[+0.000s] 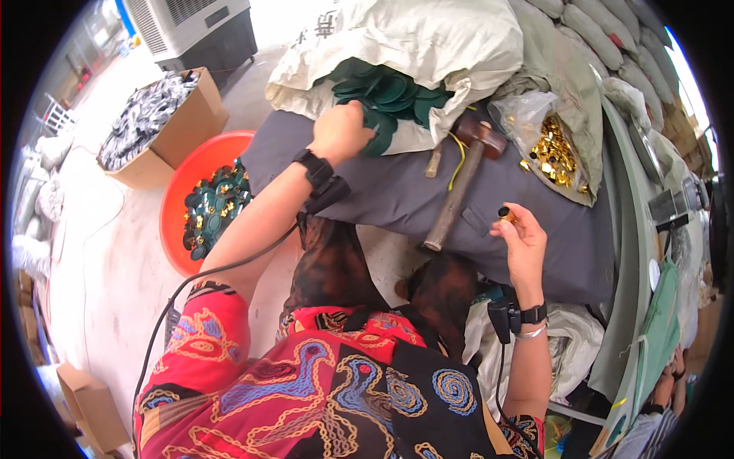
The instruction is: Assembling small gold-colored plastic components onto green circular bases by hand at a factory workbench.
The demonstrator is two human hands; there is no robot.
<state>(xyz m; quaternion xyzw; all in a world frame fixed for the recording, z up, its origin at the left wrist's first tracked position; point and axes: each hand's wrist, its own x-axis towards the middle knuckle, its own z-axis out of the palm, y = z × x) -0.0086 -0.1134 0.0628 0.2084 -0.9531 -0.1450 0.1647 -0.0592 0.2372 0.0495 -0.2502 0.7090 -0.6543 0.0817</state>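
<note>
My left hand (342,134) is at the mouth of a white woven sack (459,38), its fingers closed on the edge of a dark green disc (380,131). More green discs (390,90) lie piled inside the opening. Over the right part of the grey padded cloth, my right hand (524,241) pinches a small gold cap (505,215) with a dark end between thumb and fingers. A second sack holds many shiny gold pieces (560,153) beside a clear plastic bag (527,111).
A wooden-handled mallet (462,183) lies on the grey cloth (382,191), near a short wooden stick (433,162). To the left are an orange-red tub (172,206) of green discs with gold pieces, a cardboard box (183,130) and an air cooler (195,30). Another person's hand (677,366) shows far right.
</note>
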